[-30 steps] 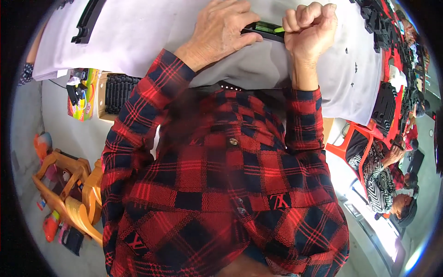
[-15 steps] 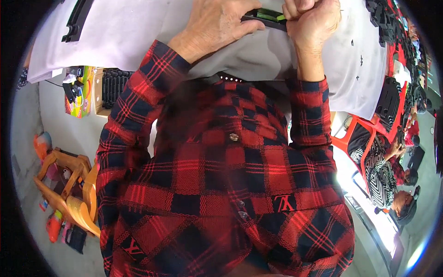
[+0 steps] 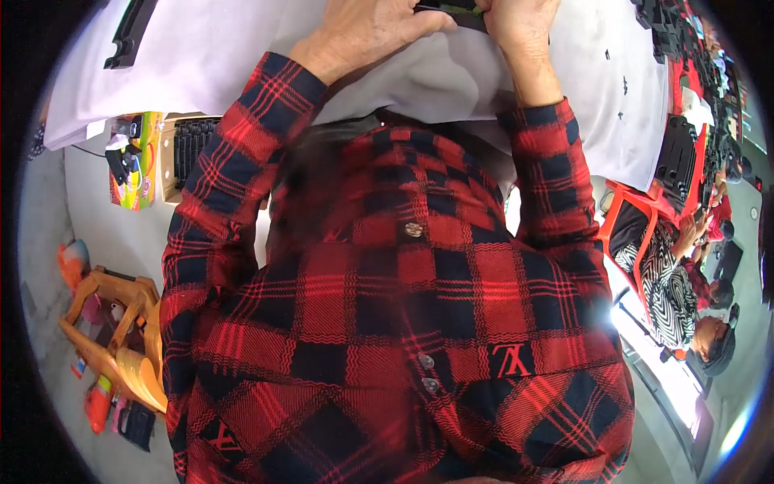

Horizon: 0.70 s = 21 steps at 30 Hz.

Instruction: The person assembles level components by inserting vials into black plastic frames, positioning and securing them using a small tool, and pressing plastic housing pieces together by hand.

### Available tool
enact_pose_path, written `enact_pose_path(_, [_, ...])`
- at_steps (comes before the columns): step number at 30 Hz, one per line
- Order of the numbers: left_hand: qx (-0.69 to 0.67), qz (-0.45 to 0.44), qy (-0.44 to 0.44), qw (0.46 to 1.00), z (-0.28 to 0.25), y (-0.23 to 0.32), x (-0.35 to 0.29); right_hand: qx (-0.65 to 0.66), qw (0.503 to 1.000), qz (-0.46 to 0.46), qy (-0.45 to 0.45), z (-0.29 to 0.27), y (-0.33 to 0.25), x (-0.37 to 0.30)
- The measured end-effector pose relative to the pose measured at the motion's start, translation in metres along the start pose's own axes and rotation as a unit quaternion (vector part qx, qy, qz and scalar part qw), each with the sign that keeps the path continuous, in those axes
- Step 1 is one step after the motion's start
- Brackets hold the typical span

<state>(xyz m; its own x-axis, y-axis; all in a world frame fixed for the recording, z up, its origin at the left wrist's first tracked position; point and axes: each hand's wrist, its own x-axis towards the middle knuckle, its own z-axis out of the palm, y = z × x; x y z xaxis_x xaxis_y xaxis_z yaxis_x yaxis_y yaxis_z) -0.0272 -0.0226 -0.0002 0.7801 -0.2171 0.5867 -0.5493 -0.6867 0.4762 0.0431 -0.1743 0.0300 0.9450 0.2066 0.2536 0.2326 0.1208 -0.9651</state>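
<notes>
At the top edge of the view, a long black plastic piece (image 3: 468,16) lies between my hands over the pale cloth-covered table (image 3: 387,101). A bit of green shows inside it. My left hand (image 3: 367,32) grips its left end, with the thumb stretched along the near side; the other fingers are partly cut off by the frame. My right hand (image 3: 522,20) is closed at the piece's right end, next to a small yellow-green bit. What its fingers pinch is hidden.
Another black strip (image 3: 131,32) lies at the table's left. Small black bits (image 3: 623,85) and piled black parts (image 3: 657,28) are at the right. A carton of black parts (image 3: 187,149), a colourful box (image 3: 137,165) and a wooden chair (image 3: 121,323) stand left. A seated person (image 3: 677,290) is at right.
Both hands and the black piece now sit higher in the view, partly out of it. My right hand has shifted slightly left. My left hand keeps its grip.
</notes>
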Motion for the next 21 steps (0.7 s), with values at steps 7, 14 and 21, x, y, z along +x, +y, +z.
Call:
enact_pose_path(7, [-0.001,0.005,0.020,1.000,0.003,-0.001,0.002,-0.068,0.997,-0.021,-0.014,0.001,0.002,0.005])
enact_pose_path(14, [-0.005,0.025,0.039,0.999,0.008,-0.004,0.000,-0.311,0.838,-0.448,0.024,0.004,0.011,0.016])
enact_pose_path(21, [0.034,0.041,0.069,0.996,0.013,-0.006,-0.008,0.059,0.996,0.057,0.020,-0.011,0.013,0.000])
